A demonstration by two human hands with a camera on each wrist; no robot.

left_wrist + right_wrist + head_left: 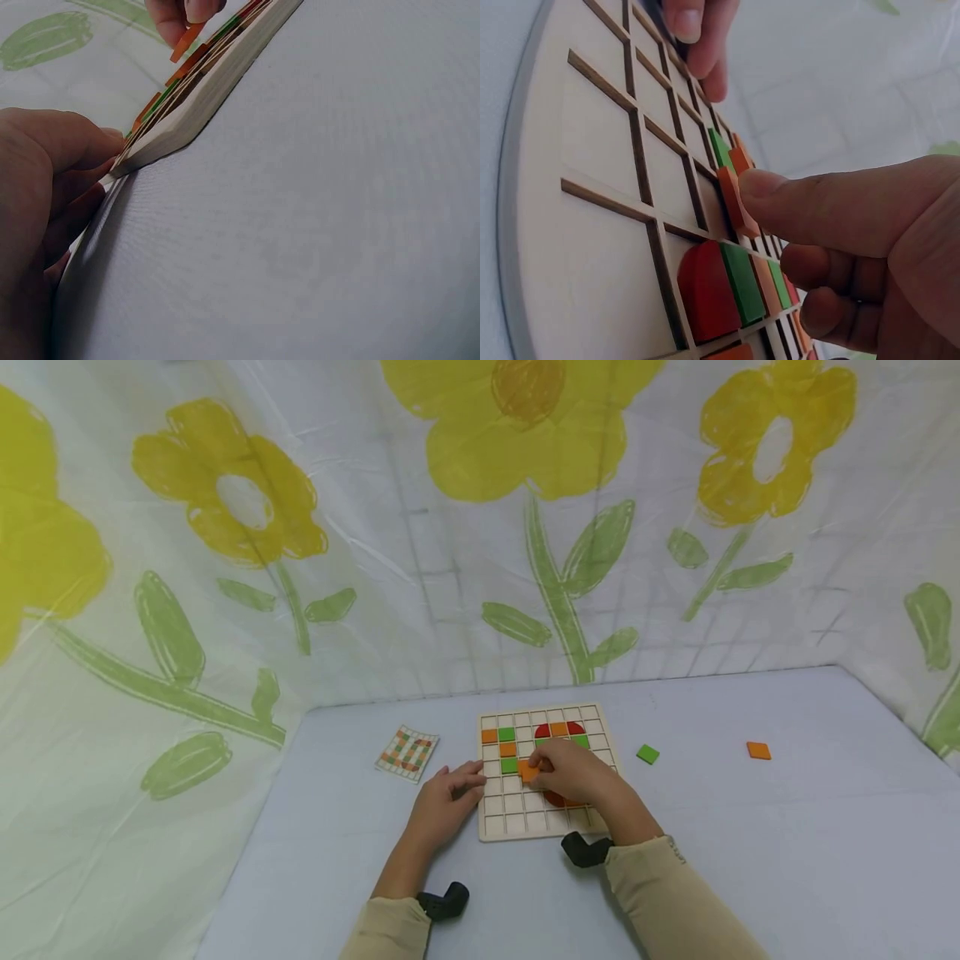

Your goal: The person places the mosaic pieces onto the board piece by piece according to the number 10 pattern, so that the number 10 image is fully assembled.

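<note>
Head view: right hand [572, 770] over the middle of the grid board [498, 822], left hand [444, 800] at the board's left edge.
Orange tile [731, 196]: pinched at the right thumb tip, tilted on edge over a cell, just beside a green tile [720, 148] and another orange one in the same column.
Right hand pose: thumb stretched along the tile, other fingers curled underneath; wrist comes in from the board's near right corner.
Left hand pose: fingers loose and fairly straight, tips touching the board's left rim, palm on the table [750, 827]; grips nothing.
Board: flat on table, some cells filled with orange, green and red pieces.
Loose pieces: green square [648, 754] and orange square [758, 750] on table right of board, well apart from both hands.
Card [407, 752]: lies left of board, near left hand, not touched.
</note>
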